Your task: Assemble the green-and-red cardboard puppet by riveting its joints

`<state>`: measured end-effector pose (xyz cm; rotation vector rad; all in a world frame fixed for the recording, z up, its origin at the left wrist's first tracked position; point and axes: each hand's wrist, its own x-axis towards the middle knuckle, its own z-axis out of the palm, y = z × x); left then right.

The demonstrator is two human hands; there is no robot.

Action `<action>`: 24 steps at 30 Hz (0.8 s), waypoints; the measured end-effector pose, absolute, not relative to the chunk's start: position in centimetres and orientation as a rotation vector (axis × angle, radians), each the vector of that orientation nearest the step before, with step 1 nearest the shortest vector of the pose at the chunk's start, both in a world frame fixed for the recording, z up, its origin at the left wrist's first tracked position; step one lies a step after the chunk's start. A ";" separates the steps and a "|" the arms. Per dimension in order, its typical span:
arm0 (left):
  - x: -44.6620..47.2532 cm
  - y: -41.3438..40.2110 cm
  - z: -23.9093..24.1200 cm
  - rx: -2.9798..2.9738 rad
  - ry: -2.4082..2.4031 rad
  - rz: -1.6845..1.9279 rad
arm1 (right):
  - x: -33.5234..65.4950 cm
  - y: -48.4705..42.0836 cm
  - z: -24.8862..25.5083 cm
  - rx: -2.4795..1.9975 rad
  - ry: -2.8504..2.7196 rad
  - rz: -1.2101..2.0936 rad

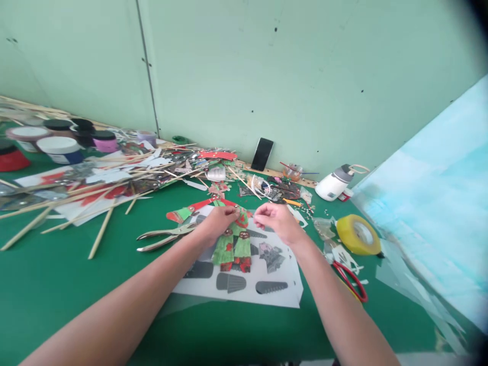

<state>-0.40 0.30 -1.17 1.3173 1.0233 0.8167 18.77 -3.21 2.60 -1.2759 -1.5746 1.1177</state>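
Observation:
A flat painted paper puppet (pixel 234 246) in green and red lies on a white sheet printed with grey shapes (pixel 244 287) on the green table. My left hand (pixel 218 222) is closed in a pinch on the puppet's upper part. Just to the right, my right hand (pixel 277 219) is closed too, fingertips pinched near the same spot; what it pinches is too small to name. A red and green puppet arm (pixel 186 211) stretches away to the left of my left hand.
Metal pliers (pixel 163 238) lie left of the hands. Bamboo sticks (pixel 76 201) and paper scraps cover the left side, with paint jars (pixel 61 147) behind. A yellow tape roll (pixel 358 234), red-handled scissors (pixel 353 282), white bottle (pixel 335 183) and a phone (pixel 262 153) against the wall are on the right.

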 end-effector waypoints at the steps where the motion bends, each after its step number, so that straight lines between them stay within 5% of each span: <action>1: -0.3 0.3 -1.3 1.403 1.046 0.825 | 17.6 -2.9 2.3 -1.281 -1.596 1.099; 15: 0.6 -0.6 -1.6 2.018 1.080 0.862 | 17.3 -2.4 0.2 -1.339 -1.518 1.153; 24: 0.8 -1.1 -0.9 1.830 1.151 0.844 | 17.3 -2.9 -0.7 -1.342 -1.533 1.044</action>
